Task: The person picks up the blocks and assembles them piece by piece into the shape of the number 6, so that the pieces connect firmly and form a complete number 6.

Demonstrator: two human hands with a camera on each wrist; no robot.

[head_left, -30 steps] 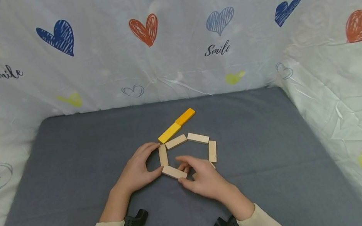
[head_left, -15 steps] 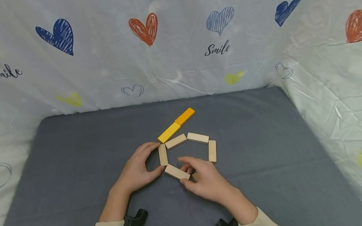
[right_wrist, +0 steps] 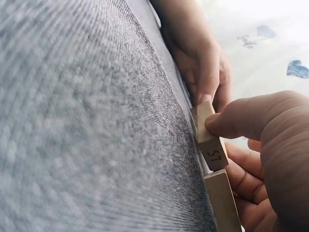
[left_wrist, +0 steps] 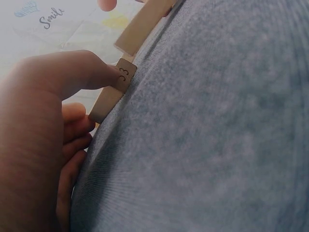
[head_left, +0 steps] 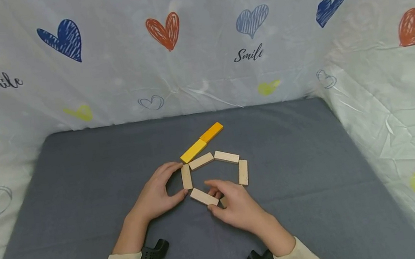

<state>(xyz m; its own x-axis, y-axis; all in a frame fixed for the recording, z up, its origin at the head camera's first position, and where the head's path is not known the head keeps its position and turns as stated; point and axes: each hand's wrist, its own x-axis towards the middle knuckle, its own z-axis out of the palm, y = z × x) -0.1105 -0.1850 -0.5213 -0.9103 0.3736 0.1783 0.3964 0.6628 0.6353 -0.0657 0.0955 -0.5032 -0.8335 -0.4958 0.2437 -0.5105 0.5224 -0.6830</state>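
Observation:
Plain wooden blocks lie flat in a ring on the grey cloth. My left hand (head_left: 158, 188) spans the upright-running block (head_left: 186, 177) on the ring's left side, index fingertip at its far end and thumb at its near end. In the left wrist view, the thumb presses the end of that block (left_wrist: 124, 75), which bears a "33". My right hand (head_left: 233, 201) pinches the front-left block (head_left: 203, 196) between thumb and fingers. Its end marked "57" shows in the right wrist view, beside another block (right_wrist: 222, 200) that the hand mostly hides in the head view.
Two more plain blocks, back left (head_left: 201, 161) and back right (head_left: 227, 157), and a right-hand block (head_left: 243, 172) make up the rest of the ring. Behind, a yellow block (head_left: 193, 151) and an orange block (head_left: 211, 132) lie end to end. A heart-printed white sheet (head_left: 199, 23) hangs beyond the cloth.
My right hand has shifted the front-left block slightly to the right, and its left end now sits just under the left block. My left hand has stayed in place.

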